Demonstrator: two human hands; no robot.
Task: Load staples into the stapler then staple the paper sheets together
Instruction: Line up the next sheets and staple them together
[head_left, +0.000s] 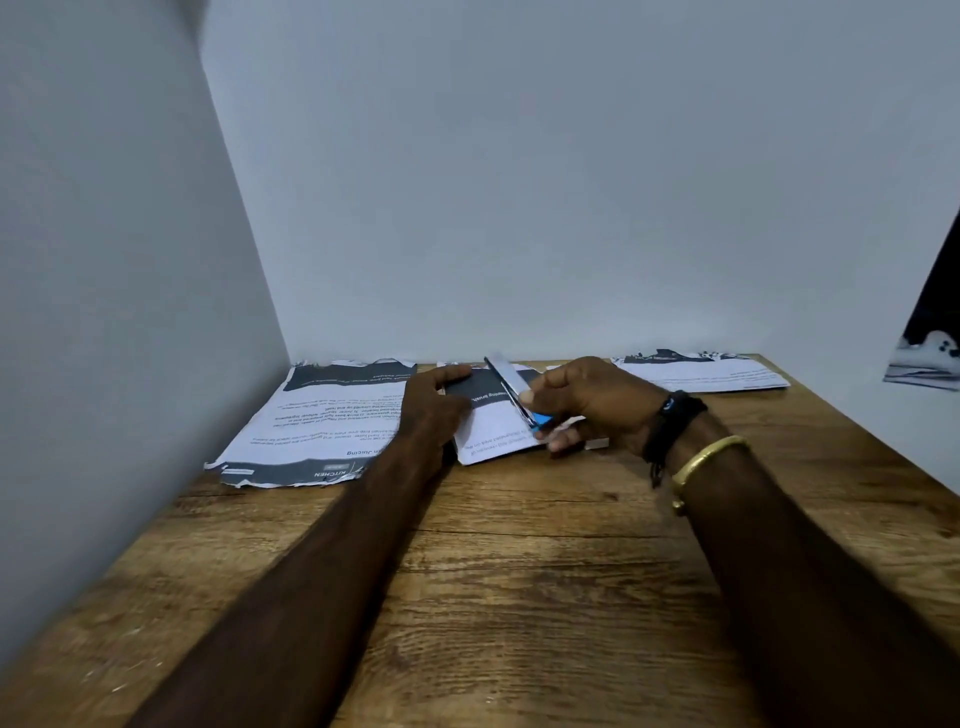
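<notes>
Left sheets (311, 421): printed pages with torn edges, flat on the wooden table (519, 571) against the left wall.
Left hand (434, 402): palm down, fingers spread flat, pressing the middle paper sheets (493, 431); nothing gripped.
Middle paper sheets: small stack at the table's far edge, between the two hands.
Stapler (511, 389): blue body with metal top, tilted up and away, over the middle stack's right part.
Right hand (592, 405): fingers closed around the stapler's blue end; dark band and gold bangle (701, 462) on the wrist.
Right sheets (701, 371): another printed stack, far right, apart from both hands.
</notes>
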